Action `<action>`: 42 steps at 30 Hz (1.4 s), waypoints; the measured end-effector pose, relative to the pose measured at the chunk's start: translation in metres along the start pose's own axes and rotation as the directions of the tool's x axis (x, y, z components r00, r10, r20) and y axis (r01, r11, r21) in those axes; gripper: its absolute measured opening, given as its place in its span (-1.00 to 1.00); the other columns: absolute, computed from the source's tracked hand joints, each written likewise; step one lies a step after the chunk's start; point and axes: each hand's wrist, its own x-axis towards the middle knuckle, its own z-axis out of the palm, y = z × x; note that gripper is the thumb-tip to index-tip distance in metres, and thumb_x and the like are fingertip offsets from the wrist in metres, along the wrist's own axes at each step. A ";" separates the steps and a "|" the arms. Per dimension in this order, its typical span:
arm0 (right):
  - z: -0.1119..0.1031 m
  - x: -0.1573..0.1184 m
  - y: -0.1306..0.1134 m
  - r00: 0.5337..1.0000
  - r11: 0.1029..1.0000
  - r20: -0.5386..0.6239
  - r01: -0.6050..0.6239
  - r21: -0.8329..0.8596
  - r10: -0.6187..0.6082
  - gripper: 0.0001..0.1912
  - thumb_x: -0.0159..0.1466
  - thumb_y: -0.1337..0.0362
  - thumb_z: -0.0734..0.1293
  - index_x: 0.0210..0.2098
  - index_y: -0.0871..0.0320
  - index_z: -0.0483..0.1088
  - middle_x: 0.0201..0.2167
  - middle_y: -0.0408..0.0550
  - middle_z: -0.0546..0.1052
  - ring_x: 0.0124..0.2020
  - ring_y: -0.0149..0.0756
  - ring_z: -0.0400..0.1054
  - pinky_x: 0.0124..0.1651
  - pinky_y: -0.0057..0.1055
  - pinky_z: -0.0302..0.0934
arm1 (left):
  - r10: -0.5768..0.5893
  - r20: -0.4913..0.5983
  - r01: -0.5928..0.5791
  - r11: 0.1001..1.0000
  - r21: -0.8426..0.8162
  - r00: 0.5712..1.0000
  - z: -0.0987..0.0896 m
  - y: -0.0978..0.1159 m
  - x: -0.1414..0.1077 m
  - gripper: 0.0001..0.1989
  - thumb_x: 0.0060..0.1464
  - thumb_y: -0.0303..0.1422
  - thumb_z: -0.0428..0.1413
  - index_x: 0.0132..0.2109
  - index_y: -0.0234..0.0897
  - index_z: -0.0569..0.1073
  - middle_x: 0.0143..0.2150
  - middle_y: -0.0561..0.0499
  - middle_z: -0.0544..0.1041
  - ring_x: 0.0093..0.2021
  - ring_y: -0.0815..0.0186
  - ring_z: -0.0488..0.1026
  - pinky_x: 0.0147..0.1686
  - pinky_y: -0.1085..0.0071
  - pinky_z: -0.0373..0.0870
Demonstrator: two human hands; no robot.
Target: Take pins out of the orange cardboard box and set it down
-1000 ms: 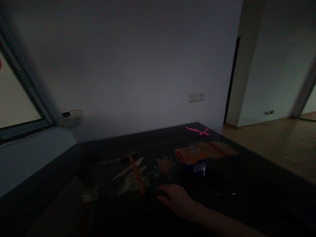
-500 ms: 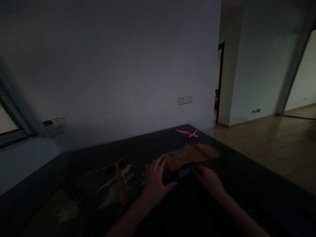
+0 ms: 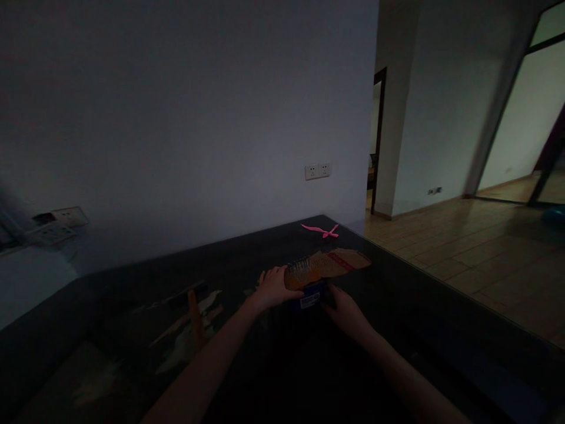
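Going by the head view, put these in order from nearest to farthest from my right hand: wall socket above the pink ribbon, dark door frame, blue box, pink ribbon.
From your right hand:
1. Blue box, just left of it.
2. Pink ribbon, at the table's far corner.
3. Wall socket, above the ribbon.
4. Dark door frame, beyond the wall, right.

There are two hands (image 3: 271,287) (image 3: 344,307), one hammer (image 3: 195,318), one blue box (image 3: 311,295) and one pink ribbon (image 3: 327,233).
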 end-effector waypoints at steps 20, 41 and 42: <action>0.020 -0.079 -0.117 0.888 0.958 0.424 0.253 -0.133 -0.175 -0.57 0.13 0.36 0.25 0.02 0.17 0.37 0.00 0.14 0.46 -0.06 -0.05 0.38 -0.10 -0.25 0.29 | -0.111 -0.060 0.111 0.994 -0.001 0.992 -0.038 -0.074 -0.173 -0.13 -0.34 0.01 0.20 0.12 -0.35 0.26 0.12 -0.24 0.32 0.16 -0.05 0.19 0.16 0.06 0.03; 0.037 0.009 -0.138 0.825 0.895 0.352 0.431 0.111 -0.441 -0.42 0.04 0.11 0.42 0.04 0.12 0.35 0.07 0.03 0.41 0.09 -0.14 0.25 0.12 -0.18 0.10 | -0.060 -0.076 0.055 0.996 -0.070 0.995 -0.035 -0.084 -0.182 -0.09 -0.35 0.14 0.16 0.13 -0.27 0.26 0.09 -0.18 0.34 0.13 -0.04 0.20 0.17 0.03 -0.03; 0.037 0.009 -0.138 0.822 0.893 0.358 0.441 0.092 -0.443 -0.42 0.04 0.11 0.42 0.04 0.12 0.35 0.08 0.03 0.40 0.11 -0.13 0.23 0.14 -0.17 0.07 | -0.058 -0.069 0.052 0.995 -0.081 0.996 -0.038 -0.085 -0.182 -0.07 -0.35 0.16 0.15 0.15 -0.26 0.25 0.11 -0.18 0.31 0.16 -0.05 0.17 0.17 0.02 -0.04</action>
